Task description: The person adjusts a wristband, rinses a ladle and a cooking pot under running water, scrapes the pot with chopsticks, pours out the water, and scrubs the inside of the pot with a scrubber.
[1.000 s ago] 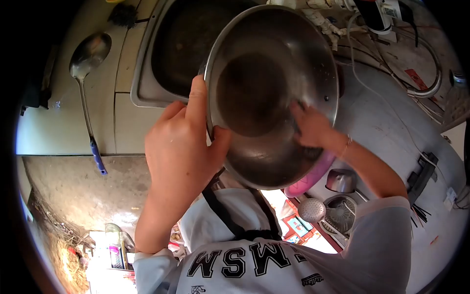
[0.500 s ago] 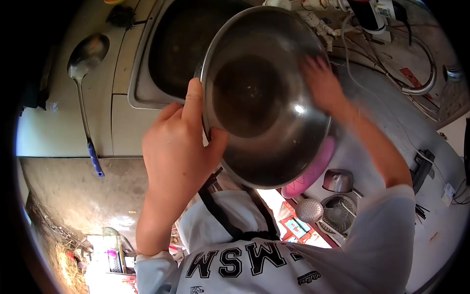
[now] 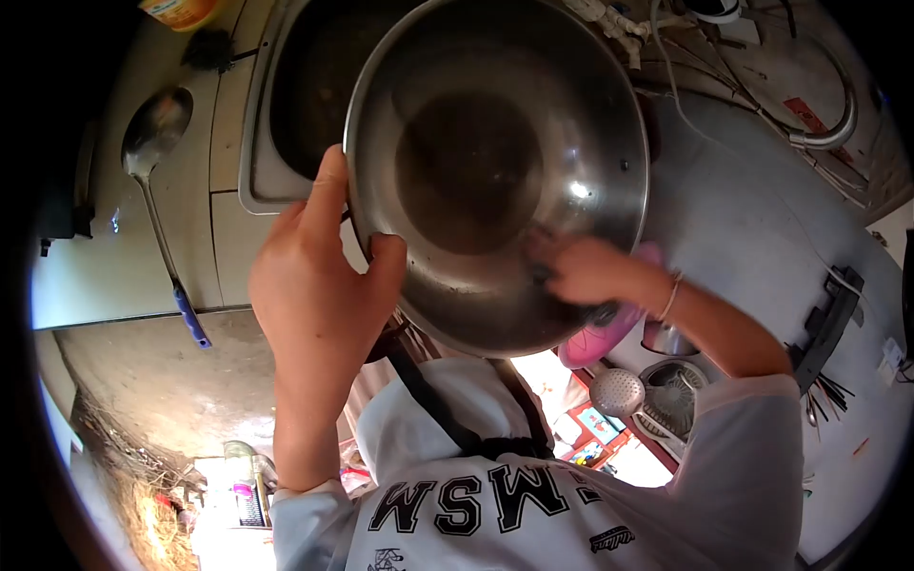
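A large, deep metal wok [image 3: 495, 300] with shiny inner walls and a darker round bottom is tilted toward me, partly over the sink. My left hand [image 3: 319, 252] grips its left rim, thumb on the inside wall and fingers around the outside. Inside the lower right part of the wok is my right hand [image 3: 590, 271], fingers bent down against the wall and smeared by motion. Dark patches show beneath those fingers; what they are, I cannot make out.
The sink [image 3: 249, 181] lies behind the wok's left side. A large spoon with a blue handle [image 3: 190, 317] rests on the left counter, near a dark scrubber [image 3: 207, 49]. To the right are a pink basin [image 3: 595, 344], a skimmer [image 3: 617, 392] and pipes [image 3: 609, 24].
My right hand has moved from the wok's upper right wall down and left to its lower inner side. The wok now sits further left and up in view, my left hand still on its rim.
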A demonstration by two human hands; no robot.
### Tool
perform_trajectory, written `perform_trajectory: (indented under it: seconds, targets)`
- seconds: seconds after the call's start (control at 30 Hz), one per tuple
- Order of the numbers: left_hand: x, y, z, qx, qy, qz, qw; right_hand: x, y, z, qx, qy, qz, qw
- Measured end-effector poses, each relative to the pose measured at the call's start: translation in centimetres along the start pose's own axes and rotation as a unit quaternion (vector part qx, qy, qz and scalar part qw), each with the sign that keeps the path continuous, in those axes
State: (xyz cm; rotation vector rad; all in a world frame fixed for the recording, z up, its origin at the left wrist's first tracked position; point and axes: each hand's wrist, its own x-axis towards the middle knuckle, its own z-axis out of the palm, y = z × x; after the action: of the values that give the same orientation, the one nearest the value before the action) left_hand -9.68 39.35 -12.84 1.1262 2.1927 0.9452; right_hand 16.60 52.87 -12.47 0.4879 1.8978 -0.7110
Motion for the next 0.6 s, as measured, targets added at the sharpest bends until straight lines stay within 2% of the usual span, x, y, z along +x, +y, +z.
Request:
perform_trajectory:
  seconds: [0.03, 0.1, 0.13, 0.2, 0.23, 0.27, 0.3, 0.33, 0.37, 0.4, 0.47, 0.5, 0.57, 0.6]
  targets:
    - [0.1, 0.2, -0.1, -0.008, 0.000, -0.023, 1.000, 0.5, -1.3, 2.0, 0.019, 0.061, -0.040, 0.997]
    - [0.2, 0.6, 0.0, -0.016, -0.007, -0.038, 0.999, 1.7, -5.7, 1.4, 0.248, 0.105, -0.132, 0.954]
    - [0.1, 0.5, 0.1, -0.031, -0.004, -0.048, 0.998, 2.1, -6.0, 1.6, 0.252, 0.107, -0.132, 0.953]
    - [0.1, 0.5, 0.2, -0.037, 0.001, -0.060, 0.998, 3.1, -5.9, 2.0, 0.220, 0.152, -0.218, 0.939]
    - [0.2, 0.5, 0.1, -0.046, 0.001, -0.055, 0.997, 2.0, -5.1, 0.5, 0.252, 0.048, -0.149, 0.955]
    - [0.1, 0.5, 0.1, -0.056, -0.003, -0.051, 0.997, 0.6, -4.1, -0.8, 0.134, 0.017, -0.066, 0.989]
    - [0.0, 0.4, 0.1, -0.052, -0.009, -0.050, 0.997, -0.6, -2.7, -1.5, 0.014, -0.015, 0.019, 1.000]
    - [0.0, 0.3, 0.3, -0.059, -0.003, -0.055, 0.997, -0.7, 0.0, -1.2, -0.170, -0.033, 0.063, 0.983]
    - [0.0, 0.3, 0.4, -0.069, 0.005, -0.059, 0.996, -1.6, 1.4, -1.8, -0.202, 0.111, 0.108, 0.967]
    - [-0.1, 0.4, 0.5, -0.070, 0.002, -0.057, 0.996, -1.3, 2.2, -1.3, -0.199, 0.110, 0.111, 0.967]
    - [0.0, 0.5, 0.6, -0.071, 0.001, -0.062, 0.996, -0.2, 3.8, 1.3, -0.207, 0.187, 0.056, 0.959]
    - [-0.1, 0.0, 0.7, -0.087, 0.001, -0.056, 0.995, 1.4, 2.1, 3.1, -0.117, 0.203, 0.041, 0.971]
    - [-0.4, 0.4, 0.7, -0.085, 0.005, -0.070, 0.994, 2.2, -4.3, 2.1, -0.039, 0.135, 0.081, 0.987]
    - [-0.5, 0.4, 0.6, -0.084, 0.008, -0.084, 0.993, 3.5, -5.8, 3.1, 0.072, 0.207, 0.045, 0.975]
